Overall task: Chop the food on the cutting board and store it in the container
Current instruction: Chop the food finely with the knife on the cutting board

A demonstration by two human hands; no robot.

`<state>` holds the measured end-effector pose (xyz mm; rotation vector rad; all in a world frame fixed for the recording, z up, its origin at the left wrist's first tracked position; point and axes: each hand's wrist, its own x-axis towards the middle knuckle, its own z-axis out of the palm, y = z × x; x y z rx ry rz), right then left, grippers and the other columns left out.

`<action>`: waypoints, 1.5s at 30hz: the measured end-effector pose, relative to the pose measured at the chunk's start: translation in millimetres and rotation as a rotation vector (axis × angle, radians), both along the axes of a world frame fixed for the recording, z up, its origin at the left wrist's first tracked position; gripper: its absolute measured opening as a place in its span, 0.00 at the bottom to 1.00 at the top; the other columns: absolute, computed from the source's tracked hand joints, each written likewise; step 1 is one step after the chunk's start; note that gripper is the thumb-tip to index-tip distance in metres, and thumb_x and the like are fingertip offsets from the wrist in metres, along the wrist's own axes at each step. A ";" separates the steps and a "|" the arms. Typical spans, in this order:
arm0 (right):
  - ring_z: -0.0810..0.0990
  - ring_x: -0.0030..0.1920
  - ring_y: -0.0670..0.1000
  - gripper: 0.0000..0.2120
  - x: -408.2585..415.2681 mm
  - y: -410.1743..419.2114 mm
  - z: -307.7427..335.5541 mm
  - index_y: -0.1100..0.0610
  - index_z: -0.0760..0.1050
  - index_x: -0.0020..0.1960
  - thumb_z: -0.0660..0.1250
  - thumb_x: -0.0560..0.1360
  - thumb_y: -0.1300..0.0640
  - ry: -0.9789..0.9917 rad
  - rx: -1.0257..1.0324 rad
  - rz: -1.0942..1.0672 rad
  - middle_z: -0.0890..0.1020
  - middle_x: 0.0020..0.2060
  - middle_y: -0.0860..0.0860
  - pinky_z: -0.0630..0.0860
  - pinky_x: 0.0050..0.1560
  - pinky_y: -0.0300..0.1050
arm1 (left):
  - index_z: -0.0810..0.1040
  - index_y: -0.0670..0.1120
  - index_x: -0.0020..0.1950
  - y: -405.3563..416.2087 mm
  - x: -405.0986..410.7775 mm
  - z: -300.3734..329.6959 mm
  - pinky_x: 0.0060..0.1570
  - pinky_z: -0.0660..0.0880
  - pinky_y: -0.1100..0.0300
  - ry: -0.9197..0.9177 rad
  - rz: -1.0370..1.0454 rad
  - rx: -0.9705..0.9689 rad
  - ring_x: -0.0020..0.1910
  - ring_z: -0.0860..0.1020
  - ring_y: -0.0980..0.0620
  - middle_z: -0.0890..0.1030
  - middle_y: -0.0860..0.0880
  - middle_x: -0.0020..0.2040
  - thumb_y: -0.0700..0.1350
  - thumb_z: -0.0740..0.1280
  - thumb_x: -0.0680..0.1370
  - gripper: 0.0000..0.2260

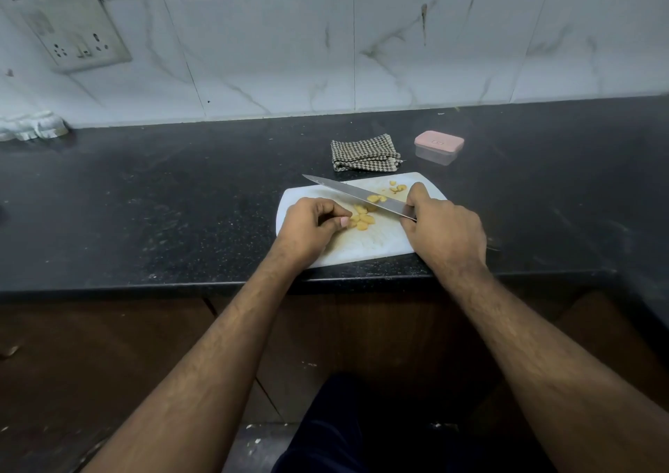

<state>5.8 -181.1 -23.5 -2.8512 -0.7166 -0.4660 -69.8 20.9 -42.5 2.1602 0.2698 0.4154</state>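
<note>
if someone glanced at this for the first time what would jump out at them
The long knife lies slantwise over the white cutting board at the counter's front edge, gripped by the right hand. Under its blade are yellow food slices, which the left hand pinches at the near pile. Behind the board lie a checked cloth and, to its right, a clear container with its pink lid on.

A black speckled desk (144, 201) is backed by a wall of white marble-veined tiles (271, 48). A socket plate (78, 34) is set into the tiles at the left. Dark brown cabinet fronts (90, 356) are seen below the desk edge. The scene is dimly and evenly lit.
</note>
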 end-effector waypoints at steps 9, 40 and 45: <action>0.79 0.36 0.51 0.10 -1.1 0.4 -0.9 0.49 0.67 0.58 0.62 0.81 0.45 -0.016 0.006 -0.004 0.79 0.36 0.47 0.82 0.40 0.51 | 0.86 0.52 0.55 -0.1 -5.6 0.9 0.43 0.74 0.74 0.001 -0.022 0.099 0.46 0.81 0.62 0.85 0.58 0.47 0.41 0.74 0.78 0.08; 0.78 0.36 0.49 0.10 2.7 -0.6 -2.2 0.49 0.67 0.58 0.62 0.81 0.46 -0.015 -0.013 -0.002 0.77 0.37 0.46 0.81 0.39 0.50 | 0.82 0.49 0.67 -3.9 2.3 -0.3 0.59 0.71 0.65 0.022 0.013 0.252 0.56 0.75 0.53 0.77 0.52 0.54 0.35 0.60 0.82 0.19; 0.78 0.36 0.49 0.10 3.4 -1.0 -3.5 0.49 0.67 0.59 0.62 0.82 0.46 -0.024 -0.008 -0.004 0.78 0.37 0.46 0.81 0.38 0.49 | 0.80 0.48 0.66 0.2 -1.3 -1.4 0.62 0.73 0.65 -0.066 0.041 0.091 0.59 0.77 0.60 0.80 0.53 0.61 0.37 0.59 0.84 0.16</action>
